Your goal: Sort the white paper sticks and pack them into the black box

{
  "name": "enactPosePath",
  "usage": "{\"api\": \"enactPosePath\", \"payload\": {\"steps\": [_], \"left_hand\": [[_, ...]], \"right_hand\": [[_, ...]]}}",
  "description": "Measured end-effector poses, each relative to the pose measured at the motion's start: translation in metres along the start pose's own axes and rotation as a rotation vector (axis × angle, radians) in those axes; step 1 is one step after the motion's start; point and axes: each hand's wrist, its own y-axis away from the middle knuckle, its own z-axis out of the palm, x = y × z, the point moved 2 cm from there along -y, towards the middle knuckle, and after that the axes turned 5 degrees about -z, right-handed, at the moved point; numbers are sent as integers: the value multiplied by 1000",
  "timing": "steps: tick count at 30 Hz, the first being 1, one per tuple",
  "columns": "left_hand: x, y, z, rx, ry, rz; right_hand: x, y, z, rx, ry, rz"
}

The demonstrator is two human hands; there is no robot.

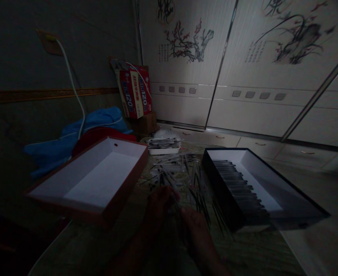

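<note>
The scene is very dark. My left hand (159,201) and my right hand (194,226) lie close together at the near edge of a loose pile of thin dark sticks in clear sleeves (180,172). Both hands have their fingers curled among the sticks, and a pale sleeve shows at the left fingertips. What each hand grips is too dim to name. Right of the pile, a black box (295,199) holds a neat row of the same sticks (240,188) along its left side. An empty red-sided box with a white inside (100,176) sits at the left.
A small white tray with more sticks (163,147) stands behind the pile. Blue cloth (71,138), a red printed carton (134,92) and a white cable (74,88) lie at the back left. Painted cupboard doors (243,57) fill the back wall.
</note>
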Motion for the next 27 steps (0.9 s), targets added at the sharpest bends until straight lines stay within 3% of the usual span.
{"api": "enactPosePath", "payload": {"steps": [4,10,13,16,20,23,26,27], "left_hand": [[3,2,2,15,-48,-29],[0,-5,-1,-13,84,-60],[0,-7,-4,-4,163,-61],[2,-6,-9,76,116,-39],[4,-3,-14,188,9,-14],[6,-2,-15,270,-87,36],[9,-1,-16,344,-152,116],[10,-1,-17,359,-175,141]], "right_hand": [[10,-1,2,-44,-208,168],[11,-10,-4,40,-64,56],[-17,-6,-12,103,95,-36],[-69,4,-30,219,289,-250],[-136,0,-86,300,566,-431],[-161,-23,-147,256,943,-549],[-161,-50,-201,269,1503,-393],[-158,-57,-213,255,1572,-345]]}}
